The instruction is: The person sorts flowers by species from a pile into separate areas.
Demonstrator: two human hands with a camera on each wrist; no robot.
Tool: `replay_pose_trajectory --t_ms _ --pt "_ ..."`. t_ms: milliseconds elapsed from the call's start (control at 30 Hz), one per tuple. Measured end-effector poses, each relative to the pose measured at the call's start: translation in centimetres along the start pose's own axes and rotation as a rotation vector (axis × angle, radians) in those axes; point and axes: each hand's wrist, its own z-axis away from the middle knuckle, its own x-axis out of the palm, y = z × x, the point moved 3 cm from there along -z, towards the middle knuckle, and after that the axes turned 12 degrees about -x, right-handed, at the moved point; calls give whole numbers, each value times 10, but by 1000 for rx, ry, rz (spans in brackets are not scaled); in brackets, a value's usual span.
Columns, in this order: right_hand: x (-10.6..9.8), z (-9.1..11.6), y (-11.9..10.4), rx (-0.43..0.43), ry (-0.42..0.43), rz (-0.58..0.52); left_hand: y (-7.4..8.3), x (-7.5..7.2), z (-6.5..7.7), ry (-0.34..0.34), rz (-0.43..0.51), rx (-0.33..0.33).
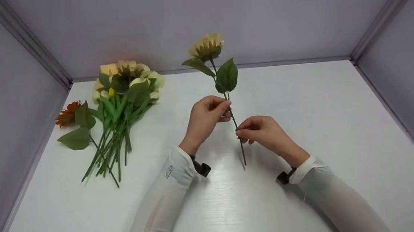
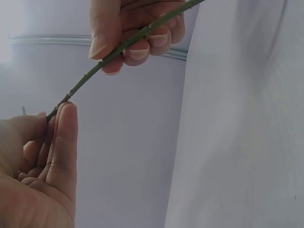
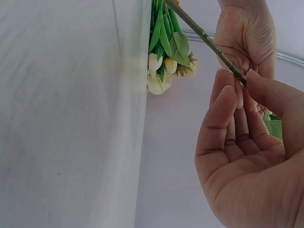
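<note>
A single pale yellow flower (image 1: 207, 47) with green leaves (image 1: 227, 75) stands nearly upright over the middle of the table, its head toward the back wall. My left hand (image 1: 209, 116) pinches the stem just below the leaves, between thumb and fingertips. Lower down, my right hand (image 1: 261, 132) pinches the same stem (image 2: 142, 32), whose bottom end sticks out below the fingers. In the right wrist view the thumb and index fingertip of my right hand (image 3: 251, 142) meet at the stem, with the left hand behind it.
On the table's left lies a bunch of pale flowers (image 1: 127, 72) with several green stems (image 1: 116, 144) fanned toward the front. An orange flower (image 1: 69, 114) with broad leaves lies beside it, its stem crossing theirs. Grey walls (image 1: 258, 21) enclose the white table (image 1: 324, 122) at back and sides.
</note>
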Motion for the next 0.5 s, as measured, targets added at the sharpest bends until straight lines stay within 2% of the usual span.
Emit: replay_pose_trajectory --t_ms 167,267,367,500 --pt "-5 0 -3 -4 17 25 0 3 1 -25 -4 -7" --pt "-14 0 -6 -2 38 50 1 5 2 -50 -52 3" --pt "-32 0 -6 9 67 100 2 9 5 -63 -212 28" --pt "-68 1 0 38 104 196 3 17 14 -89 -524 84"
